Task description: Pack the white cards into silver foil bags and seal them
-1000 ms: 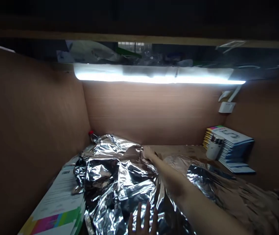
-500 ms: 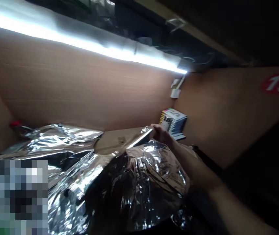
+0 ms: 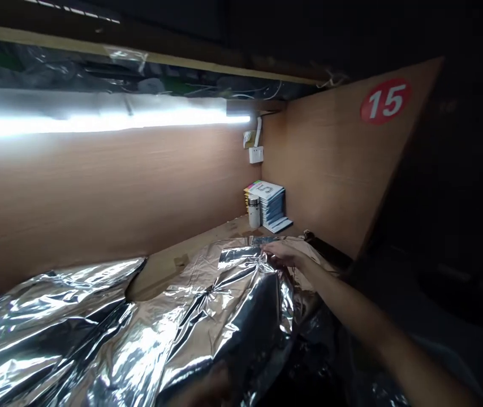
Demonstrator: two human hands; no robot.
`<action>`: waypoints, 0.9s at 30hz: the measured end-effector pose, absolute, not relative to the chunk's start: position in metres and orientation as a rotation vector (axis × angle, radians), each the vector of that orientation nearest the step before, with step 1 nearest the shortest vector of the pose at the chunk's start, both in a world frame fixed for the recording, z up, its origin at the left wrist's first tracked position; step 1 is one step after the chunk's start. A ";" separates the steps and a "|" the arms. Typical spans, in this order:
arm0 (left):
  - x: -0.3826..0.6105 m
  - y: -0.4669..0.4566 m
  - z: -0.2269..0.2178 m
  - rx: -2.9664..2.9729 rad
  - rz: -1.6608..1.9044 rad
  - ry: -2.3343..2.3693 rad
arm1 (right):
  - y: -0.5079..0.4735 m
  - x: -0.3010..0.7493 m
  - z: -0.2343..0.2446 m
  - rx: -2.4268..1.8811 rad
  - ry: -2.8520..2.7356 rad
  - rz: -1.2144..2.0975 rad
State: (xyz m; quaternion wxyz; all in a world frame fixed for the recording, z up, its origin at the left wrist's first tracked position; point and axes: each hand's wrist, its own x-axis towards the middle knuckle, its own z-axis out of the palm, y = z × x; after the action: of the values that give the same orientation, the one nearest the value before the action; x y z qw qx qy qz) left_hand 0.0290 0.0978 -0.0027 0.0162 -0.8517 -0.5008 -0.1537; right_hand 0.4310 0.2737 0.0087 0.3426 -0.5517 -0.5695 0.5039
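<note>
A large, crumpled sheet of shiny silver foil (image 3: 139, 339) covers most of the worktop. My right hand (image 3: 281, 252) reaches in from the lower right and pinches a fold of it, with creases fanning out from the fingertips. Brown worktop (image 3: 156, 277) shows through a curved gap in the foil on the left. At the bottom edge, a dim, smeared shape appears to be my left hand (image 3: 210, 387), low over the foil. Its fingers cannot be made out.
In the back right corner stand a stack of booklets (image 3: 273, 203) and a white flask (image 3: 254, 212) with a metallic lid. White sockets (image 3: 255, 155) are on the back wall. A bright tube light (image 3: 139, 120) runs above, and a side panel (image 3: 322, 164) numbered 15 bounds the right.
My view has turned right and levelled. My right hand has lowered the raised foil edge, and the foil lies flatter around it. A blurred shape has appeared at the bottom.
</note>
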 end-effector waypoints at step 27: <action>0.060 0.175 -0.030 -2.795 0.008 -1.513 | 0.091 0.294 -0.024 -1.037 -2.624 0.415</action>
State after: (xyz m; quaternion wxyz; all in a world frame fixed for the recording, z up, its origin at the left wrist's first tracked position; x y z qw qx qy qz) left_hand 0.0603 0.1750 -0.0296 -0.0183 -0.8792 -0.4760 0.0024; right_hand 0.2944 0.0905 -0.0245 0.1446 -0.3598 -0.9104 0.1442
